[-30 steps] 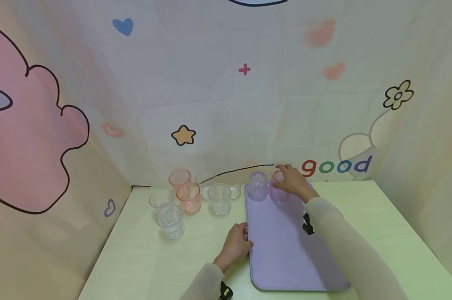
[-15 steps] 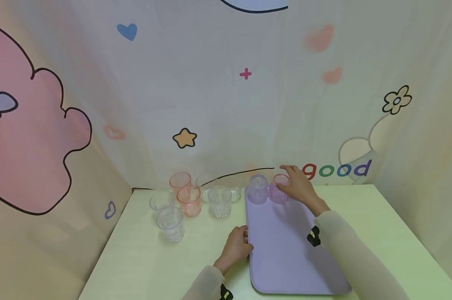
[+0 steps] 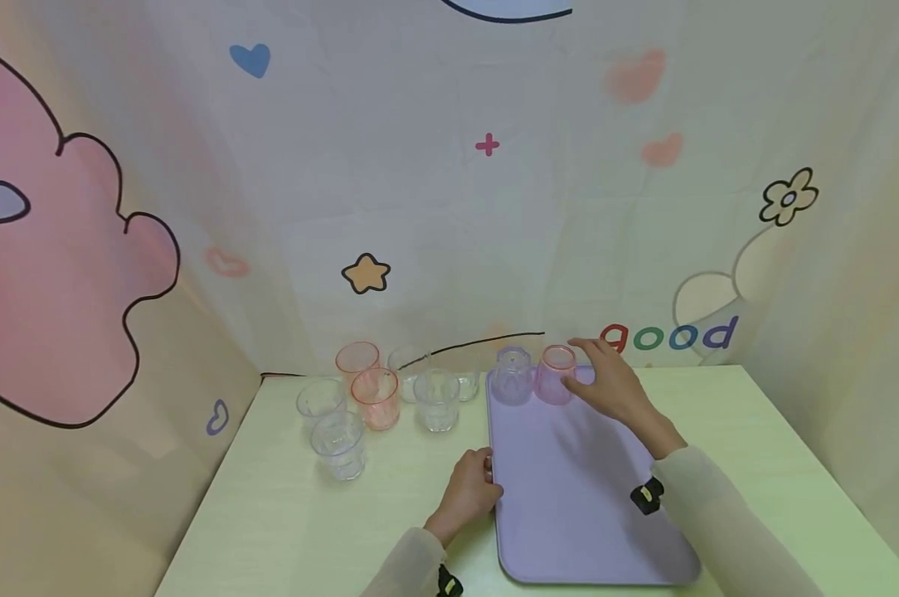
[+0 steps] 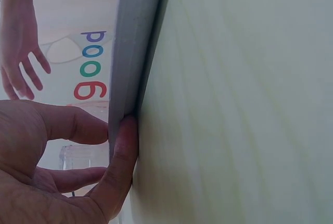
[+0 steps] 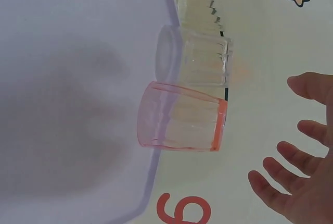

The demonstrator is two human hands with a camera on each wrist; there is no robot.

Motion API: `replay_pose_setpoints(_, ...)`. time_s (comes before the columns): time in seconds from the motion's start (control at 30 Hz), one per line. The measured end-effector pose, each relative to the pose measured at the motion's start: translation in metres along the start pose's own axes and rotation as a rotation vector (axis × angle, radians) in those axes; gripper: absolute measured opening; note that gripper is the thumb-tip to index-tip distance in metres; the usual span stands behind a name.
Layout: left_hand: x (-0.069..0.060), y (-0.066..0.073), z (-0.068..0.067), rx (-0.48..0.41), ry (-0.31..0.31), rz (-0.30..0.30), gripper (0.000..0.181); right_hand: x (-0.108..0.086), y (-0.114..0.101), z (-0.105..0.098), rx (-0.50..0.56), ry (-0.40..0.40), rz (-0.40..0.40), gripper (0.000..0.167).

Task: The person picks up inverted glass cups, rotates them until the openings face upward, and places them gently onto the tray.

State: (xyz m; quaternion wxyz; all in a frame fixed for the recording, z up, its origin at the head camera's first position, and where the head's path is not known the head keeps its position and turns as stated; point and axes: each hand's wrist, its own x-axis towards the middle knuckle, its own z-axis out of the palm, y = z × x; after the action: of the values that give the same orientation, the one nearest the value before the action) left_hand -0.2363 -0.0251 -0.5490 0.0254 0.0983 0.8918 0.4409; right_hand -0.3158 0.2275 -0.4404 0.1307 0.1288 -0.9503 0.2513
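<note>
A lavender tray (image 3: 569,514) lies on the table, and my left hand (image 3: 466,493) pinches its left rim between thumb and fingers, as the left wrist view shows at the tray edge (image 4: 136,41). At the tray's far end two tumblers stand upside down side by side: a clear one (image 3: 512,381) at the corner and a pink one (image 3: 554,385) to its right. My right hand (image 3: 615,388) hovers just right of the pink tumbler with fingers spread. In the right wrist view a gap separates its fingertips (image 5: 255,177) from the pink tumbler (image 5: 182,120).
Left of the tray several tumblers stand mouth up: two pink ones, the nearer (image 3: 376,400) in front of the other (image 3: 357,358), and clear ones, including one at the front (image 3: 339,446) and one near the tray (image 3: 438,402). A printed curtain (image 3: 434,166) hangs behind the table.
My right hand has let go of the pink tumbler and drawn back to the right, fingers spreading. The pink tumbler stays on the tray. My left hand keeps its place on the rim.
</note>
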Motion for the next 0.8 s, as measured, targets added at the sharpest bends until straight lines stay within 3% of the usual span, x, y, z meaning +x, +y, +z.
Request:
replay_pose_setpoints(0.4, 0.001, 0.001, -0.001, 0.004, 0.004, -0.011, 0.06, -0.034, 0.011, -0.014, 0.005, 0.039, -0.02, 0.062)
replay_pose_setpoints(0.8, -0.001, 0.003, -0.003, -0.021, -0.005, -0.007, 0.06, -0.077, 0.038, -0.015, -0.002, 0.029, 0.064, 0.061)
